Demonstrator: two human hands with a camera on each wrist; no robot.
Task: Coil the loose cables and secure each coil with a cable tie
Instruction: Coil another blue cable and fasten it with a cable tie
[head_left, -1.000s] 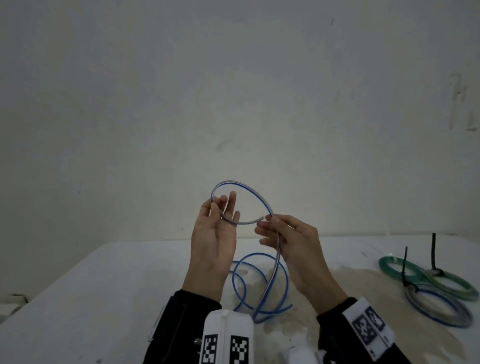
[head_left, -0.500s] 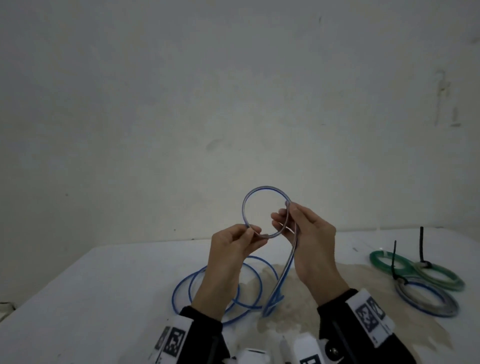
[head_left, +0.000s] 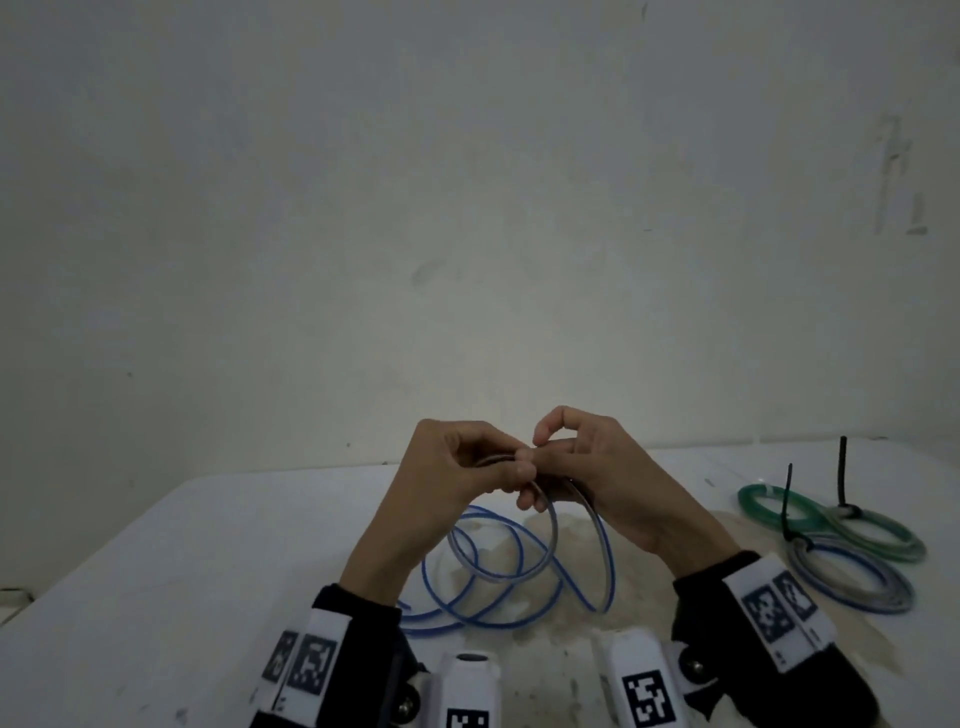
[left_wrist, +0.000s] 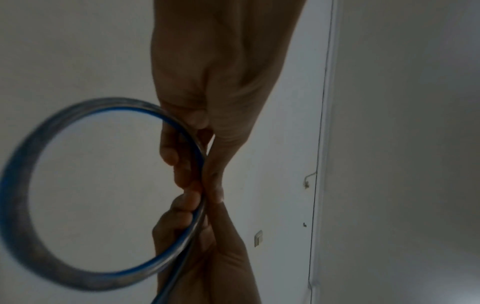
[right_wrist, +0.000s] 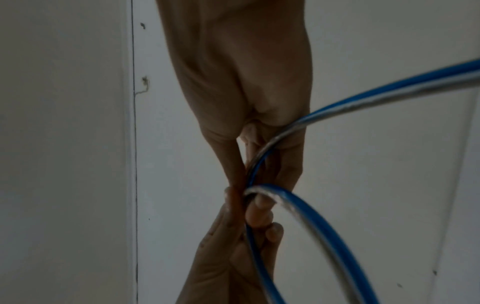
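A blue-and-grey cable (head_left: 551, 540) hangs in a loop under my two hands, and the rest of it lies in loose curves on the white table (head_left: 208, 571). My left hand (head_left: 511, 470) pinches the top of the loop. My right hand (head_left: 540, 452) meets it fingertip to fingertip and pinches the same cable beside it. In the left wrist view the cable (left_wrist: 15, 195) forms a round ring off my left hand (left_wrist: 192, 164). In the right wrist view the cable (right_wrist: 311, 222) runs through my right hand (right_wrist: 249, 164).
At the table's right lie three tied coils: a green one (head_left: 769, 506), a grey-green one (head_left: 883, 538) and a blue-grey one (head_left: 852, 584). Black cable ties (head_left: 789, 493) stick up from them. A brownish stain (head_left: 639, 597) marks the table under my hands. A pale wall stands behind.
Both hands have dropped lower toward the table and closed together. The loop, held upright above the hands before, now hangs tilted below them.
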